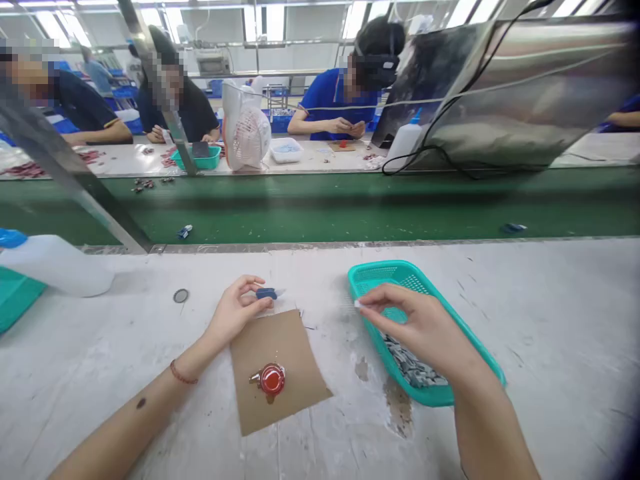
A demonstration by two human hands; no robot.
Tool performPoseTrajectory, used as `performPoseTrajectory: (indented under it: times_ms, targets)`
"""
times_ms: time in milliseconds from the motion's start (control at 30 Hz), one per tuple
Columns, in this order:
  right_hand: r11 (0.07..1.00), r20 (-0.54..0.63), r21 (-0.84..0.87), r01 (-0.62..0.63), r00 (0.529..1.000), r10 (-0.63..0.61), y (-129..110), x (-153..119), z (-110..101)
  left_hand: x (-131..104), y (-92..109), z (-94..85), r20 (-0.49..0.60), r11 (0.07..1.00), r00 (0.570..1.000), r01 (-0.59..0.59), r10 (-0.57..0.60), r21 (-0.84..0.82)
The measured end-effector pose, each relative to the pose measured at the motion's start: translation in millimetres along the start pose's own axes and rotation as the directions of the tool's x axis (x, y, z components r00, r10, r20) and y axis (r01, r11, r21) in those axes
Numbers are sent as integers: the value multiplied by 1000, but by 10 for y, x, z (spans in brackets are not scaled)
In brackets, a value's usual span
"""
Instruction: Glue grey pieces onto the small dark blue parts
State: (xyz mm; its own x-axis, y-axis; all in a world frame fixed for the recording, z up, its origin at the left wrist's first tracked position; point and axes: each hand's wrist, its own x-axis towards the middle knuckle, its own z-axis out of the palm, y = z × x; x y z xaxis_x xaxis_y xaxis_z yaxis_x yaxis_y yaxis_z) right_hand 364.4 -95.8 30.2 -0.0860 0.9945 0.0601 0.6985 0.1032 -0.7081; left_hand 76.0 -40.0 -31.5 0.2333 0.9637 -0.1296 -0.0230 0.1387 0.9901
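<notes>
Between the thumb and fingers of my left hand is a small dark blue piece with a pale tip, held just beyond the brown cardboard. On that cardboard sits a small round red dish, glossy with liquid that has spilled around it. My right hand pinches a tiny white piece over the left rim of a turquoise basket. Many small grey pieces lie in the basket's near end, partly hidden by my right hand.
A white bottle with a blue cap lies at the left beside a green container. A round metal disc rests on the table. Beyond runs a green belt carrying small pieces; a metal post slants at left. Co-workers sit opposite.
</notes>
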Motion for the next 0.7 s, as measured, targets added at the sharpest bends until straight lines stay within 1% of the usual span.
performPoseTrajectory:
  times_ms: [33, 100, 167, 233, 300, 367, 533, 600, 700]
  targets:
    - [997, 59, 42, 64, 996, -67, -127, -22, 95, -114, -12, -57, -33, 1000, 999, 29, -29, 11]
    - [982, 216, 103, 157, 960, -176, -359, -67, 320, -307, -53, -135, -72, 998, 995, 64, -64, 2]
    - [973, 363, 115, 201, 903, -230, -529, -110, 549, -450, -117, -171, -73, 999, 996, 45, -47, -30]
    - [969, 455, 91, 229, 856, -245, -623, -146, 732, -545, -195, -176, -75, 998, 997, 15, -20, -57]
    - [963, 493, 52, 263, 832, -254, -656, -166, 848, -599, -265, -165, -96, 998, 995, -5, -2, -66]
    - [954, 509, 10, 301, 819, -264, -658, -172, 905, -622, -310, -154, -122, 998, 993, -13, 4, -67]
    - [940, 535, -114, 321, 817, -215, -669, -157, 936, -635, -330, -160, -87, 997, 996, -7, 0, -80]
    - [939, 541, -126, 321, 815, -207, -677, -155, 943, -639, -326, -166, -88, 996, 996, -16, 8, -90]
    - [940, 542, -101, 327, 810, -223, -671, -163, 957, -647, -322, -168, -95, 996, 995, -32, 25, -78]
